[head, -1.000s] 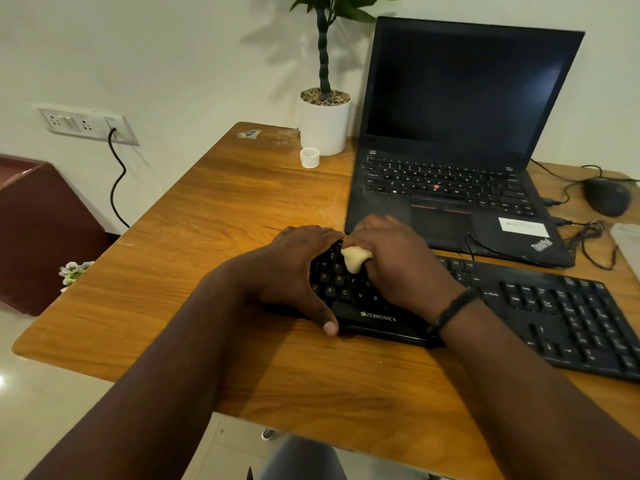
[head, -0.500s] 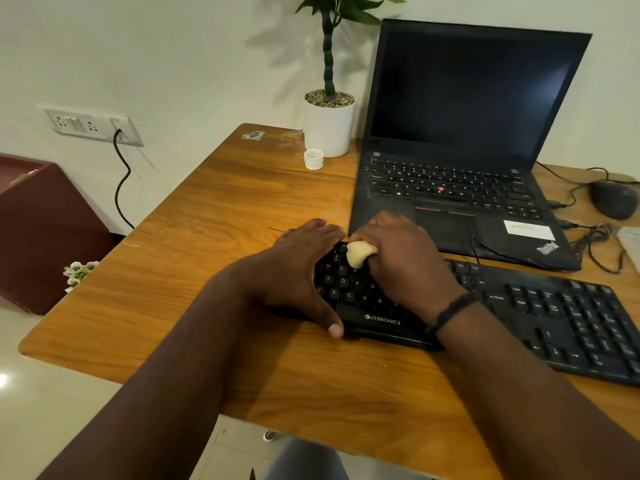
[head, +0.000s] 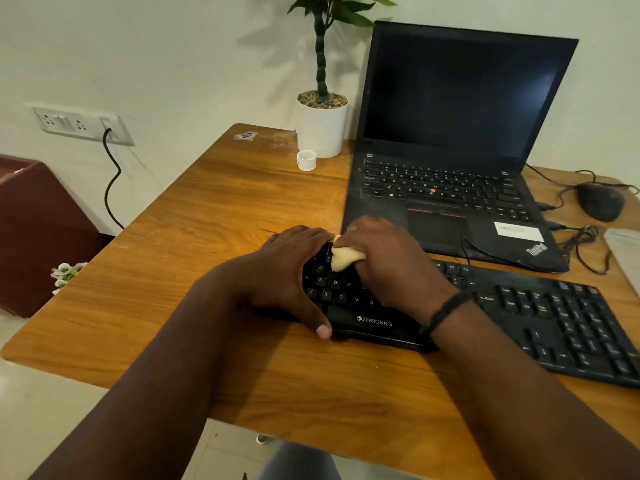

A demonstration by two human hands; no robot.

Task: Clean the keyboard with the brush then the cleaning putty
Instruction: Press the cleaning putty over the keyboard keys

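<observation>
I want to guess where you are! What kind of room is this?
Probably a home office or study: a wooden desk holds an open laptop, a black keyboard and a mouse.

I am sliding my right hand (head: 388,261) and the cream putty (head: 341,258) it grips away from me, from the middle letter rows to the far-left corner of the keyboard (head: 519,306), nearer my left-hand fingertips.
</observation>
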